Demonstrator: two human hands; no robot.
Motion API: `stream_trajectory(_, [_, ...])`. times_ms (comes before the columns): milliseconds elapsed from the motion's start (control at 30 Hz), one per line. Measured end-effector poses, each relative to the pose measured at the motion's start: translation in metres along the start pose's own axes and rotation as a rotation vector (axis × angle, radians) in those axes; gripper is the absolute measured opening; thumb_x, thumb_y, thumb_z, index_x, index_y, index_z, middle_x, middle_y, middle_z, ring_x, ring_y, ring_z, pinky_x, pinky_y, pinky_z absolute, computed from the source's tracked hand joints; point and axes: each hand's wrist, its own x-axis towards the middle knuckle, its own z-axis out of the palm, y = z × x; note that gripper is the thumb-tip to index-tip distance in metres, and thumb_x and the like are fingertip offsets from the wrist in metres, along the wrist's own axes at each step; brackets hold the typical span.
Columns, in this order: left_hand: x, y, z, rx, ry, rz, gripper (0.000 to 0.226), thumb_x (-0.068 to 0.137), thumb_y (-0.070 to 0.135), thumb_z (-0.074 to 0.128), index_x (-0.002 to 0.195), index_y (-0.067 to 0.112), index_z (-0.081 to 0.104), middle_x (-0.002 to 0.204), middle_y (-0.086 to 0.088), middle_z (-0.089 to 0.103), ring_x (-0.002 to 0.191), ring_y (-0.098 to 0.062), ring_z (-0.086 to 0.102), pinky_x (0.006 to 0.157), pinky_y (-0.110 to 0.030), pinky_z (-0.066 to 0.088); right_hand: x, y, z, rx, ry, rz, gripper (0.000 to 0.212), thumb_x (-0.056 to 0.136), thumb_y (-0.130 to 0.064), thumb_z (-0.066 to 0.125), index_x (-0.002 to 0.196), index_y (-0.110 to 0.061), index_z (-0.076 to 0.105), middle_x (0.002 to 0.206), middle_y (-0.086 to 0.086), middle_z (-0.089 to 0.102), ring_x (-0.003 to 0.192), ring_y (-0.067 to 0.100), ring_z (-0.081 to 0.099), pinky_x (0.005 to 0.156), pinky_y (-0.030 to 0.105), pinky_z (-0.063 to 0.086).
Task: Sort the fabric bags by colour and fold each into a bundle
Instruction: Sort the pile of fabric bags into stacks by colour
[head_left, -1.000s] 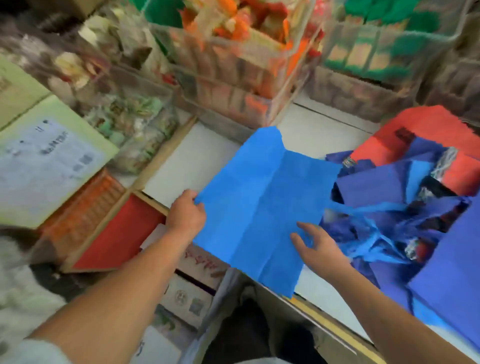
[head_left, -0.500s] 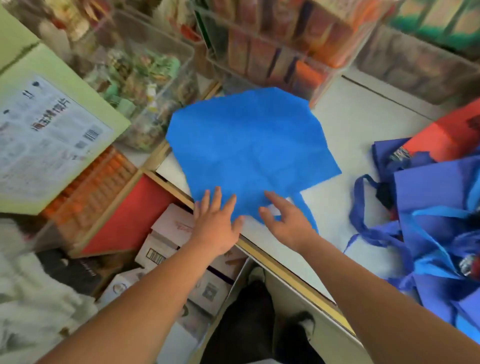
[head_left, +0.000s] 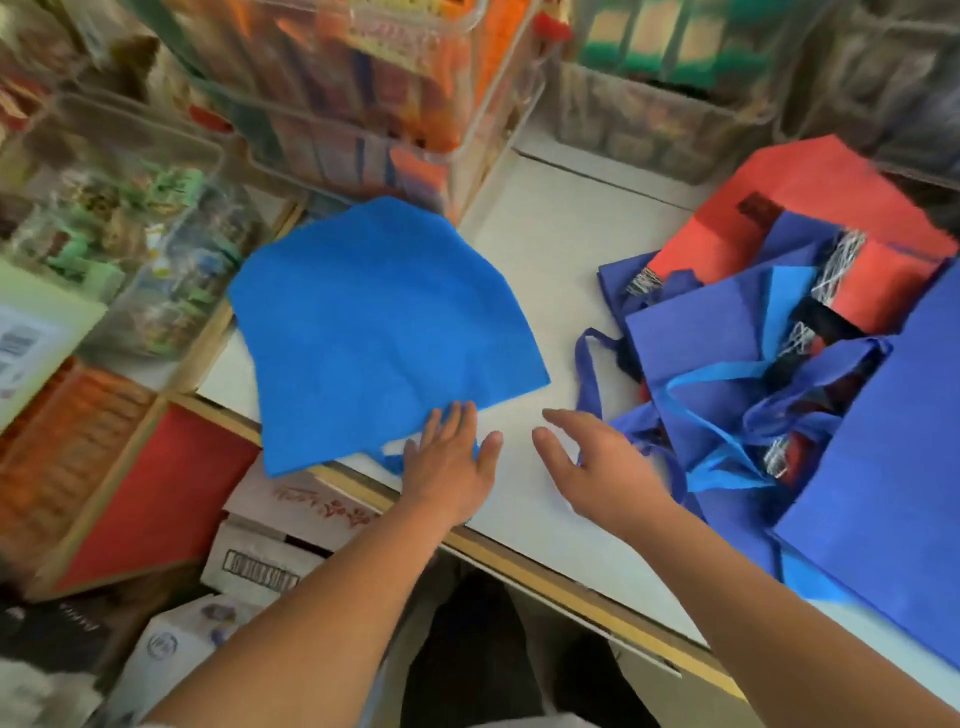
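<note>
**Q:** Where does the bright blue bag (head_left: 374, 322) lie?
**A:** Flat on the white counter (head_left: 550, 249), toward 10 o'clock of the view. Its near left corner overhangs the counter's edge, above the cardboard boxes (head_left: 270, 561).

**Q:** And the left hand (head_left: 447, 467)?
**A:** At 6 o'clock of that bag, palm down, fingers straight and slightly spread. The fingertips rest on the bag's near edge and grip nothing.

**Q:** The right hand (head_left: 597, 467)?
**A:** Just beside the left, at its 3 o'clock, over bare counter, with fingers relaxed and apart, holding nothing. Whether it touches the surface cannot be told.

**Q:** The remaining bags?
**A:** A loose heap of dark blue bags (head_left: 701, 338) with tangled handles sits at 3 o'clock, with a red bag (head_left: 810, 182) beneath it toward 1 o'clock. Clear bins (head_left: 363, 104) of blurred goods stand at 12 o'clock.
</note>
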Motion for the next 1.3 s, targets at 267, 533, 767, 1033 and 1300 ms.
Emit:
stream_trajectory(267, [-0.037,-0.077,-0.009,0.181,0.017,-0.058,0.08,0.096,0.07,-0.005,0.162,0.033,0.022,0.153,0.005,0.034,0.152,-0.019,0.021,0.125,-0.059,0.003,0.041,-0.019,0.059,-0.383,-0.259,-0.223,0.066,0.104,-0.064,0.021,0.16,-0.031,0.033,0.172,-0.003,0.014,0.16,0.019,0.002,0.128,0.039,0.007])
stream_trajectory(533, [-0.018,-0.098,-0.025,0.162,-0.124,-0.187,0.074,0.095,0.077,-0.003,0.161,0.045,-0.005,0.17,-0.007,-0.021,0.159,-0.026,-0.01,0.124,-0.06,-0.007,0.033,-0.044,0.06,-0.203,-0.182,-0.131,0.058,0.099,-0.064,0.044,0.145,-0.029,0.056,0.156,-0.008,0.047,0.144,0.014,0.042,0.115,0.035,0.04])
stream_trajectory(767, [-0.014,-0.005,-0.041,0.095,0.113,-0.102,0.062,0.106,0.054,0.032,0.15,0.012,0.044,0.168,-0.017,0.017,0.152,-0.036,0.025,0.124,-0.054,0.012,-0.022,0.004,-0.024,-0.002,-0.059,0.092,0.043,0.097,-0.059,0.054,0.128,-0.033,0.067,0.121,-0.014,0.07,0.091,0.006,0.068,0.092,0.033,0.053])
stream_trajectory(1033, [-0.071,0.243,0.036,-0.474,0.103,0.512,0.034,0.096,0.032,0.06,0.122,0.012,0.069,0.122,-0.002,0.068,0.115,-0.022,0.062,0.098,-0.037,0.05,-0.125,0.194,-0.117,0.088,0.348,0.312,0.032,0.097,-0.033,0.066,0.126,-0.019,0.069,0.137,0.001,0.061,0.129,0.021,0.056,0.102,0.029,0.041])
stream_trajectory(1300, [-0.05,0.326,0.104,-0.492,-0.028,0.201,0.035,0.087,0.037,0.072,0.117,0.024,0.059,0.095,0.005,0.068,0.092,-0.022,0.065,0.08,-0.039,0.053,-0.195,0.372,-0.157,0.203,0.305,0.733,0.076,0.087,-0.068,0.059,0.156,-0.048,0.033,0.167,0.007,0.015,0.153,0.029,0.025,0.119,0.048,0.036])
